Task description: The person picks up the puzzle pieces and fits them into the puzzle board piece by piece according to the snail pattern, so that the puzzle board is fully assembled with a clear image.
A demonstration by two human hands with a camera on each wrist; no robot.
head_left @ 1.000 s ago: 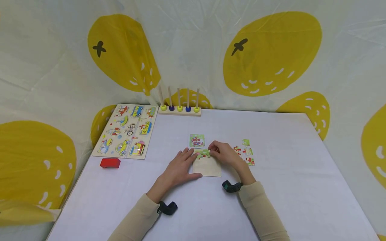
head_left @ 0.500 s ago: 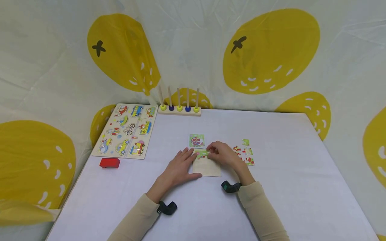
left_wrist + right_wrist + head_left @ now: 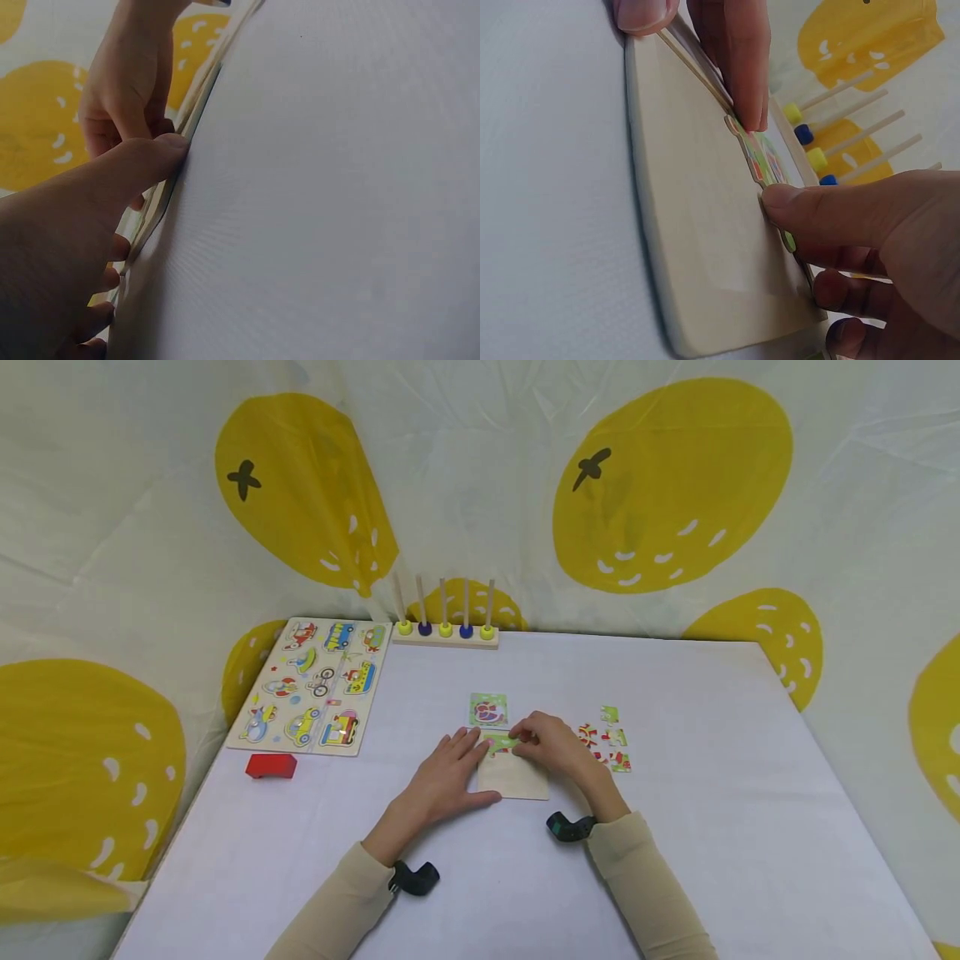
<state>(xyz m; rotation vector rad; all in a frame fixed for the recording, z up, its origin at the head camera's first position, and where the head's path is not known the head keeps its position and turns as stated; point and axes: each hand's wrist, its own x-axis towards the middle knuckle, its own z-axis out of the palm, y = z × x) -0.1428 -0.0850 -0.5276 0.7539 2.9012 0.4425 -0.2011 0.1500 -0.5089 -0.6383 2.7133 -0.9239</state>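
Observation:
A small square wooden puzzle tray [image 3: 513, 778] lies on the white table, its lower part showing bare wood. Green puzzle pieces [image 3: 501, 742] line its far edge, seen almost edge-on in the right wrist view. My left hand [image 3: 442, 779] lies over the tray's left side with fingers extended, the thumb at the near edge. Fingertips of my right hand [image 3: 553, 745] pinch a puzzle piece [image 3: 757, 161] in that far row; its outline is partly hidden by the fingers. A finished-looking square picture [image 3: 489, 710] lies just behind the tray.
Several loose puzzle pieces [image 3: 611, 739] lie right of the tray, partly behind my right hand. A vehicle puzzle board [image 3: 309, 685] is at the back left, a red block [image 3: 272, 766] in front of it. A peg stand [image 3: 446, 640] with beads stands at the back edge.
My right hand has shifted slightly left along the tray's far edge, taking the pinched puzzle piece closer to my left fingers. The left hand stays in place.

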